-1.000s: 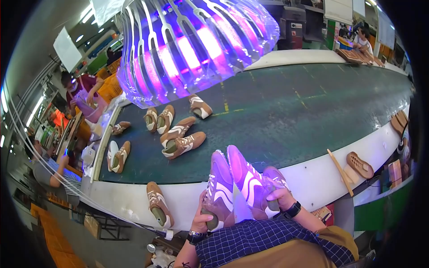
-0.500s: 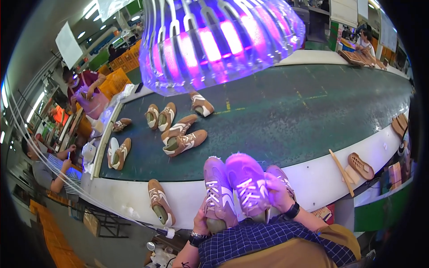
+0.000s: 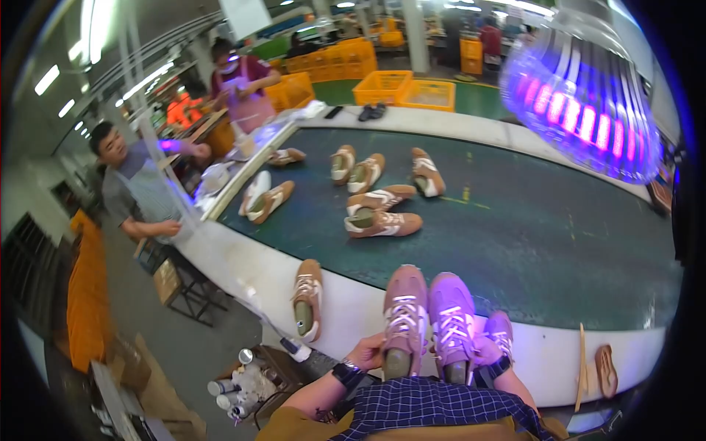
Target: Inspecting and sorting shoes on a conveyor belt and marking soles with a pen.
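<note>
A pair of brown sneakers with white laces is held side by side in front of me, toes pointing away. My left hand (image 3: 366,351) closes on the outer heel side of the left sneaker (image 3: 405,312). At the right sneaker (image 3: 451,314), my right hand (image 3: 486,350) grips the outer side near the heel. Purple light tints the right sneaker and my right hand. Just past my right hand stands another sneaker (image 3: 499,328), partly hidden. A single sneaker (image 3: 307,294) rests on the white ledge to the left.
Several sneakers (image 3: 385,225) lie on the green conveyor belt (image 3: 515,242). A lit purple lamp (image 3: 581,117) hangs at upper right. On the white ledge (image 3: 544,345) are a wooden stick (image 3: 582,360) and a shoe sole (image 3: 606,371). Two people work at the left; bottles (image 3: 234,393) stand in a box below.
My view has swung left, so the lamp now appears at the upper right. The two held sneakers now stand straighter and more level beside each other. Both hands keep their grip.
</note>
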The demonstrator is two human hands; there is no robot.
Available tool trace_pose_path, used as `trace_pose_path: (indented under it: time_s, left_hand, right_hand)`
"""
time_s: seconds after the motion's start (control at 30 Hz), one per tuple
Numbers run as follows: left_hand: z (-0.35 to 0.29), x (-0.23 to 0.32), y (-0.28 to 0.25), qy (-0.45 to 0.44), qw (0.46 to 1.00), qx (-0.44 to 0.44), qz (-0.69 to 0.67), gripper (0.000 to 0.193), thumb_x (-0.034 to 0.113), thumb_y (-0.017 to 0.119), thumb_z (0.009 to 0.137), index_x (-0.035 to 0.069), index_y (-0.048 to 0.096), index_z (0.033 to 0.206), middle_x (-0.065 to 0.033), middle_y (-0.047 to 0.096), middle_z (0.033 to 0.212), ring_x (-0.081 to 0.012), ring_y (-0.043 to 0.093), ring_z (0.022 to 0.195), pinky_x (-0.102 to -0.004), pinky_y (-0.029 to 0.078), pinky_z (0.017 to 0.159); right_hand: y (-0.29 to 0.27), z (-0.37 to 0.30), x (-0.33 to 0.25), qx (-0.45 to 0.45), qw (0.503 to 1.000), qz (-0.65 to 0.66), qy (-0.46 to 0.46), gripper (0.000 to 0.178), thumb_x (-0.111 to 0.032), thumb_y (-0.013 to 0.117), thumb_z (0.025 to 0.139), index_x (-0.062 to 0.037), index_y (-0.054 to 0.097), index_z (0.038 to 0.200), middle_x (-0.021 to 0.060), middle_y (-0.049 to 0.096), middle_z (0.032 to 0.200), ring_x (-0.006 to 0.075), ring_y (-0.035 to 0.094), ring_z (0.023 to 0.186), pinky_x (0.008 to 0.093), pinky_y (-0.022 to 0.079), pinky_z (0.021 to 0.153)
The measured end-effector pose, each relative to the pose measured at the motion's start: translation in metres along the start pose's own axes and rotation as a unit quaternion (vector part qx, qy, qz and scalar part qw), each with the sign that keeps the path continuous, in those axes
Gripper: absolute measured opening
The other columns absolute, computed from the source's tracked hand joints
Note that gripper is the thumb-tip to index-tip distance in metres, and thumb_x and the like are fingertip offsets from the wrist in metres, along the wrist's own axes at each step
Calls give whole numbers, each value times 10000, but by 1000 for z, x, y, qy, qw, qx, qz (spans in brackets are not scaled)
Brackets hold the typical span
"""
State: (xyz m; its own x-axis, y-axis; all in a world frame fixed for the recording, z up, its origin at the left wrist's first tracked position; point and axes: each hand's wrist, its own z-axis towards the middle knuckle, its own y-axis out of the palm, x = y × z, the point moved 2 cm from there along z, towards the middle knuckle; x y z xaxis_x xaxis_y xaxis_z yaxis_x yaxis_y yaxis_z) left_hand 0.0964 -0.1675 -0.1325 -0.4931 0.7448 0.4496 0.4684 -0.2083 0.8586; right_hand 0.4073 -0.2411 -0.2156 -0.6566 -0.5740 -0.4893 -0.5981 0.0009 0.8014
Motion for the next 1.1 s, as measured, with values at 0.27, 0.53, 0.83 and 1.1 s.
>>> trace_pose_path:
  time_s: [0.27, 0.53, 0.83, 1.1]
  left_hand:
    - [11, 3, 27, 54, 996, 58, -38, 538, 204, 610, 847, -14, 426, 1302, -150, 520, 1269, -258, 503, 1172, -400, 366, 1052]
    - [19, 23, 52, 170, 972, 141, -79, 555, 169, 687, 754, 90, 468, 1258, -68, 544, 1224, -234, 510, 1144, -421, 407, 1013]
    - [37, 9, 57, 169, 962, 210, -49, 564, 196, 664, 749, 87, 456, 1262, -97, 534, 1229, -282, 511, 1147, -494, 441, 978]
    - [40, 5, 58, 155, 963, 207, -77, 532, 178, 646, 788, 83, 449, 1273, -95, 534, 1238, -269, 505, 1155, -470, 421, 1006]
  right_hand:
    - [111, -30, -43, 73, 976, 63, -196, 606, -13, 612, 689, 11, 436, 1269, 120, 575, 1153, 236, 599, 1022, 356, 481, 947]
    - [142, -32, -71, 155, 911, 61, -376, 513, -191, 640, 836, -39, 435, 1281, 66, 545, 1205, 219, 517, 1154, 398, 416, 1010]
    - [139, -39, -64, 208, 880, 116, -411, 484, -209, 634, 861, -77, 417, 1274, 71, 541, 1207, 230, 535, 1134, 438, 456, 967]
    - [139, -44, -62, 219, 879, 120, -406, 492, -223, 628, 866, -80, 413, 1285, 77, 533, 1229, 233, 532, 1140, 456, 454, 966]
